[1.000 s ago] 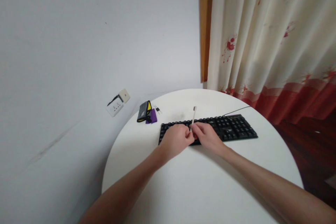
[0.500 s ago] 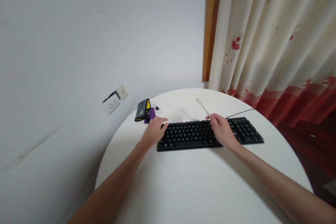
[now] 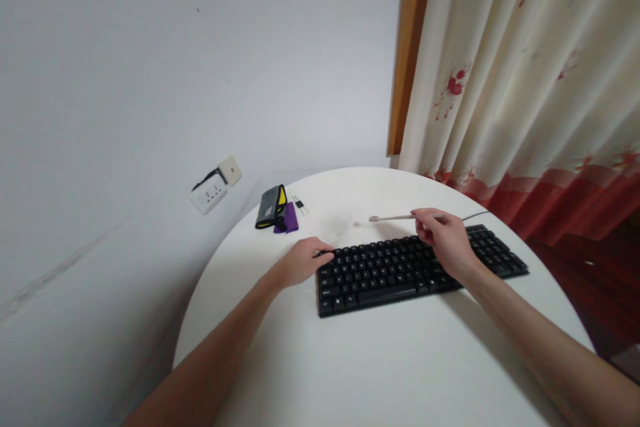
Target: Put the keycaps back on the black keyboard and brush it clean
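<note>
A black keyboard (image 3: pixel 385 273) lies at a slant on the round white table, its left end closer to me. My left hand (image 3: pixel 305 260) grips its far left corner, the thumb on the top edge and the other fingers partly hidden. Over the right half of the keys, my right hand (image 3: pixel 445 237) is closed around a slim white toothbrush-like stick (image 3: pixel 395 217). The stick points left, its small oval head held above the table just beyond the keyboard. Greyish dust (image 3: pixel 343 223) marks the tabletop near that head.
At the table's far left are a grey pouch with yellow lining (image 3: pixel 271 207), a purple cloth (image 3: pixel 287 219) and a small black clip (image 3: pixel 299 203). The wall with a socket (image 3: pixel 210 193) borders the left; a curtain (image 3: pixel 500 93) hangs at the right. The keyboard cable (image 3: pixel 476 215) runs off right.
The keyboard has shifted right and towards me, turning slightly, with my left hand on its corner. My right hand has moved right, and the stick has swung down to nearly level, pointing left.
</note>
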{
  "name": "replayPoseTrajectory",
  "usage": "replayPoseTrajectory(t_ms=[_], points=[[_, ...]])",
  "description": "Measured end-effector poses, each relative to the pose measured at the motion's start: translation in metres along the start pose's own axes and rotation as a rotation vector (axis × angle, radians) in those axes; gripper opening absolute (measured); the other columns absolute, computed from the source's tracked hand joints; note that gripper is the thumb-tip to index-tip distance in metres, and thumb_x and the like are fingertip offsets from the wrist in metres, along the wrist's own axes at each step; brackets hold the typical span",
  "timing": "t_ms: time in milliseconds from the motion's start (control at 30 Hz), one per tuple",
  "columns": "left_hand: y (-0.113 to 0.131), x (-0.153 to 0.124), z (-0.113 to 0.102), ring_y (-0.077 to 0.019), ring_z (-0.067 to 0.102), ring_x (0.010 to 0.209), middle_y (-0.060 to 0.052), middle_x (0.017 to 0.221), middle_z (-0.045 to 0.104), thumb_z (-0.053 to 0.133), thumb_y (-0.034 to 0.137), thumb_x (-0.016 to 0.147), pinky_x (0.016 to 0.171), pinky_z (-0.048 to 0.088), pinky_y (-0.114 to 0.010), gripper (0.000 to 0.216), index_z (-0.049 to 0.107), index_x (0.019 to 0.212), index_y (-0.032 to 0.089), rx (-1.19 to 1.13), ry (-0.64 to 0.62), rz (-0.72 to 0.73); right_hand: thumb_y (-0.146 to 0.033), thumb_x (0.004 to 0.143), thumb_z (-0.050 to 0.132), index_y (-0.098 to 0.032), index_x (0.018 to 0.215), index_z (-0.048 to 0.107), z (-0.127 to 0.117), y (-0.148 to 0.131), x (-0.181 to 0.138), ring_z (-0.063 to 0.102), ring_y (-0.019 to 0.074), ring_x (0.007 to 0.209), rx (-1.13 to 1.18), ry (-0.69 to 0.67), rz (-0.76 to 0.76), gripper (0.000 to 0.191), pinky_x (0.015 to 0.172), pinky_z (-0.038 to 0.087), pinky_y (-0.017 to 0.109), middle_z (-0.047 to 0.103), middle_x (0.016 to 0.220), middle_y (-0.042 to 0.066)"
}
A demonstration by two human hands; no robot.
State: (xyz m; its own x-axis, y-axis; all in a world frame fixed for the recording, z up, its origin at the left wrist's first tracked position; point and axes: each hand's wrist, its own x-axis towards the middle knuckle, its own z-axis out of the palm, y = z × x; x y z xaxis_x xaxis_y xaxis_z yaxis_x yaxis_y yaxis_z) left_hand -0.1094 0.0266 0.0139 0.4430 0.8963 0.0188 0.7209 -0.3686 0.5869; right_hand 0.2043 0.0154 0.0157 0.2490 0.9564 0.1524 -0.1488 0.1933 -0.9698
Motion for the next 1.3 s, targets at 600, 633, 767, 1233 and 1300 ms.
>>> replayPoseTrajectory(t_ms=[600, 633, 767, 1233, 1300], points=[[-0.013, 0.001, -0.013, -0.0192, 0.068, 0.08, -0.01, 0.09, 0.076, 0.07, 0.053, 0.077, 0.079, 0.054, -0.03, 0.047, 0.077, 0.1, 0.013, -0.522, -0.266, -0.179, -0.043, 0.082, 0.06, -0.017, 0.08, 0.061, 0.064, 0.014, -0.042, 0.049, 0.0094, 0.042, 0.0, -0.2, 0.119, 0.027, 0.038, 0.033, 0.02, 0.061, 0.056, -0.001], [-0.014, 0.002, -0.012, -0.0184, 0.068, 0.078, -0.01, 0.089, 0.075, 0.07, 0.053, 0.077, 0.078, 0.054, -0.03, 0.047, 0.077, 0.101, 0.014, -0.522, -0.266, -0.179, -0.044, 0.083, 0.059, -0.017, 0.08, 0.06, 0.069, 0.015, -0.045, 0.049, 0.0095, 0.042, -0.004, -0.233, 0.12, 0.028, 0.038, 0.033, 0.02, 0.062, 0.056, -0.001], [-0.016, 0.003, -0.012, -0.016, 0.063, 0.072, -0.008, 0.084, 0.074, 0.067, 0.054, 0.078, 0.07, 0.051, -0.026, 0.049, 0.077, 0.104, 0.013, -0.48, -0.257, -0.146, -0.047, 0.083, 0.061, -0.016, 0.08, 0.06, 0.084, 0.02, -0.051, 0.054, 0.0108, 0.043, -0.017, -0.341, 0.117, 0.031, 0.039, 0.038, 0.021, 0.065, 0.059, 0.001], [-0.013, 0.003, -0.014, -0.0172, 0.066, 0.075, -0.01, 0.088, 0.075, 0.067, 0.054, 0.078, 0.072, 0.051, -0.026, 0.049, 0.077, 0.103, 0.014, -0.444, -0.284, -0.141, -0.037, 0.08, 0.062, -0.016, 0.074, 0.06, 0.062, 0.015, -0.039, 0.06, 0.0139, 0.044, -0.054, -0.214, 0.262, 0.022, 0.04, 0.044, 0.023, 0.067, 0.059, 0.006], [-0.014, 0.004, -0.014, -0.0175, 0.067, 0.076, -0.01, 0.089, 0.076, 0.067, 0.054, 0.078, 0.071, 0.052, -0.026, 0.047, 0.077, 0.103, 0.015, -0.436, -0.286, -0.137, -0.034, 0.079, 0.063, -0.015, 0.072, 0.06, 0.051, 0.013, -0.034, 0.059, 0.0138, 0.043, -0.063, -0.193, 0.281, 0.02, 0.039, 0.043, 0.023, 0.067, 0.058, 0.006]])
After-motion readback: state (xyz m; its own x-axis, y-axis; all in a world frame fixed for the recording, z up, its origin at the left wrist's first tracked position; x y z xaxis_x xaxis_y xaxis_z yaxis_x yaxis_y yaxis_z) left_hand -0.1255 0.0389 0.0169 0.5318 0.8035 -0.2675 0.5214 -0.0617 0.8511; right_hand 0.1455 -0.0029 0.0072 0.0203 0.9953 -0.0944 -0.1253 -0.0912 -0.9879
